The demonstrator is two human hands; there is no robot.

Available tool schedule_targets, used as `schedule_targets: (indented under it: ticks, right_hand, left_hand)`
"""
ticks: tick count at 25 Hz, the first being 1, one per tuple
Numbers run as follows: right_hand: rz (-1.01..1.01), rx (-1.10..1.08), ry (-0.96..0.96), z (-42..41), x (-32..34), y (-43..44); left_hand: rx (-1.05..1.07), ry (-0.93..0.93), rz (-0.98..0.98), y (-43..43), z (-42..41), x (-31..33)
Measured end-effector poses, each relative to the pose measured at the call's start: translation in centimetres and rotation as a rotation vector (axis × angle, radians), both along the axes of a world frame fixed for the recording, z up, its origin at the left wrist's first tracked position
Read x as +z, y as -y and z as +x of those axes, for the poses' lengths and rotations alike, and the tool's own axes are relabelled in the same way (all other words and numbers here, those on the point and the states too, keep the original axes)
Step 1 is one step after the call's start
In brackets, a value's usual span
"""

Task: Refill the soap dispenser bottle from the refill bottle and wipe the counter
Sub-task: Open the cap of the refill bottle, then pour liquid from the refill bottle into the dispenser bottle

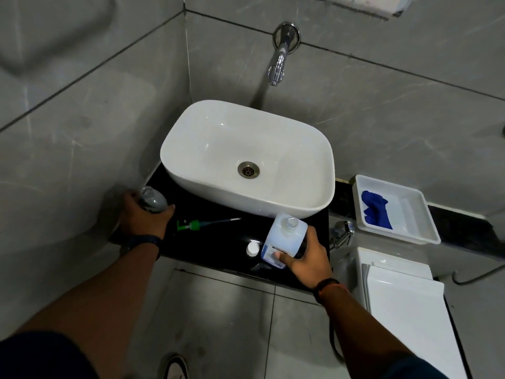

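Left hand wraps the clear dispenser bottle, left of the white oval basin. Right hand grips the white refill bottle at the basin's front. Both stand uncapped; green pump and white cap lie between. Pouring, wiping with blue cloth remain.

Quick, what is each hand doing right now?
Left hand: closed around the clear dispenser bottle.
Right hand: closed around the open white refill bottle.
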State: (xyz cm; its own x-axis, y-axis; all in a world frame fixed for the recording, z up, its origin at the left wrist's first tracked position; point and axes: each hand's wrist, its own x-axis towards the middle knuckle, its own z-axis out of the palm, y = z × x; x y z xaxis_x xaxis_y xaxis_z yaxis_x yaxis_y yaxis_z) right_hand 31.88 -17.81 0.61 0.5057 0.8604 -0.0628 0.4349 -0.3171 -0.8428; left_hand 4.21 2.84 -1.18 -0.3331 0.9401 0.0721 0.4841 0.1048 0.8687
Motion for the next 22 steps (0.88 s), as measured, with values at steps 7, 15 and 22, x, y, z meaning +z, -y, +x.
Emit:
schedule_targets:
  ticks: [7,15,22]
  right_hand:
    - [0.312,-0.003,0.101,0.4,12.7,-2.4]
    - [0.34,0.058,0.326,2.7,29.7,-3.3]
    - [0.16,0.127,0.628,3.8,37.5,-1.9]
  left_hand:
    - [-0.129,0.099,0.296,2.7,5.6,10.5]
    - [-0.414,0.142,0.295,7.1,12.5,23.5]
    - [-0.426,0.128,0.391,8.1,14.9,28.8]
